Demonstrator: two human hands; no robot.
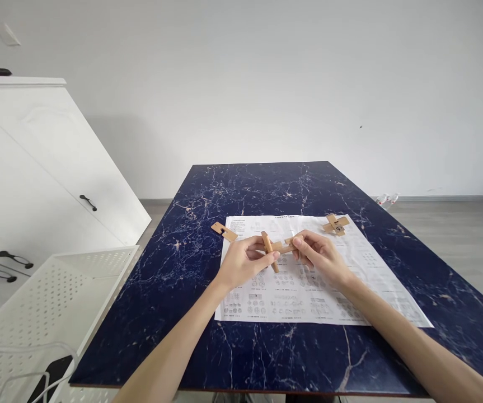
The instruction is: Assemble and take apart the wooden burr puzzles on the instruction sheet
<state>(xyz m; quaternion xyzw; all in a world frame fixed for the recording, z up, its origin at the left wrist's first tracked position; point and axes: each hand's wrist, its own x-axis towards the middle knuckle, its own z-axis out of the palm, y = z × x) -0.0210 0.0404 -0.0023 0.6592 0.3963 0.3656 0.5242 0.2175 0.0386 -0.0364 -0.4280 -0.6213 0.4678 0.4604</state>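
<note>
The left hand (245, 262) and right hand (320, 256), slightly apart, pinch opposite ends of some wooden pieces (268, 251) over a printed sheet (304, 308); how these join is hard to make out. Both forearms (191, 322) slant inward above the blue table (153, 296).

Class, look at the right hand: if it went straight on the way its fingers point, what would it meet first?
Probably the tilted wooden crosspiece pinched in the left hand, beyond the wooden strip the right hand holds. Exact depth is unclear.
</note>
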